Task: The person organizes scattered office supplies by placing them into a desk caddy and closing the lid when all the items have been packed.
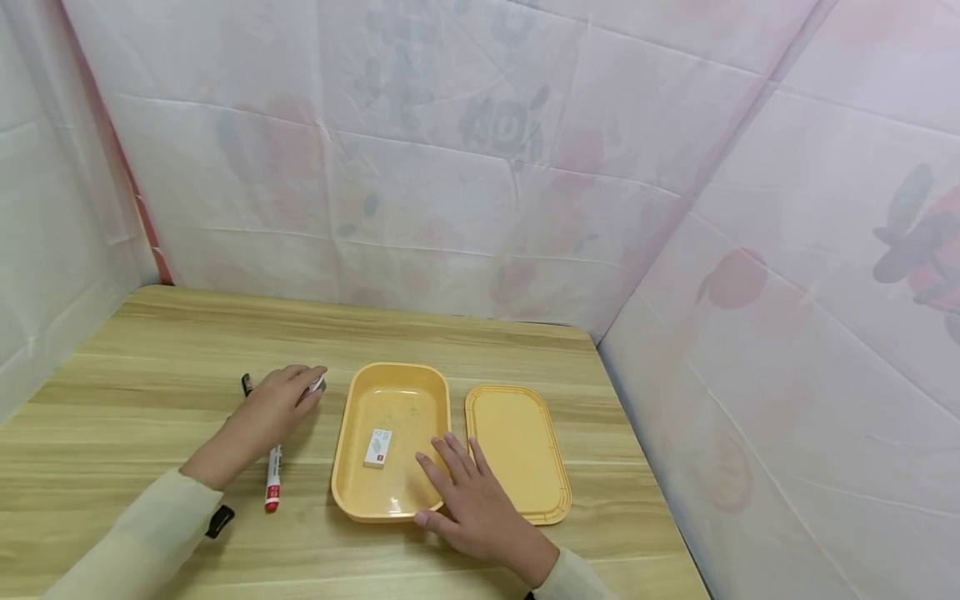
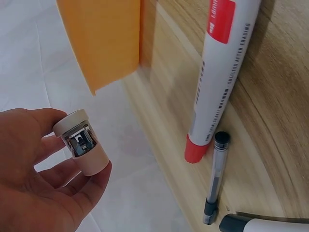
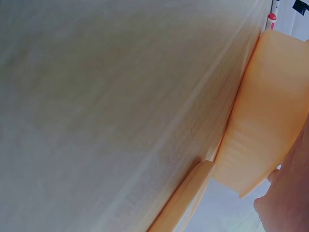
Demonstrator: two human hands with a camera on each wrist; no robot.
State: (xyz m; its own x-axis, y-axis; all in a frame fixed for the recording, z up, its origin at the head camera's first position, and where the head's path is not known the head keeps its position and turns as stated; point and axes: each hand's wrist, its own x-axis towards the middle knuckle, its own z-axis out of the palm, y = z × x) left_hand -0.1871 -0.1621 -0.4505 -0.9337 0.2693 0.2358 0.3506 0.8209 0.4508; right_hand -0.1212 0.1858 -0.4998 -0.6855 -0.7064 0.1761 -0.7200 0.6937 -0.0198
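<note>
The left hand (image 1: 273, 404) pinches a small pencil sharpener (image 2: 86, 145) between its thumb and fingers. The sharpener is round, pale pink and white, with a shiny metal part in its side. It is just to the left of a yellow plastic box (image 1: 408, 404). The right hand (image 1: 480, 512) has its fingers spread out and not curled, over the near right corner of the box. A white eraser (image 1: 378, 448) lies inside the box. The yellow lid (image 1: 521, 454) lies flat on the wooden table (image 1: 637, 533), to the right of the box. A red-capped whiteboard marker (image 2: 219, 72), a clear pen (image 2: 217, 169) with a black end and a black-capped marker (image 2: 270, 226) lie near the left hand.
</note>
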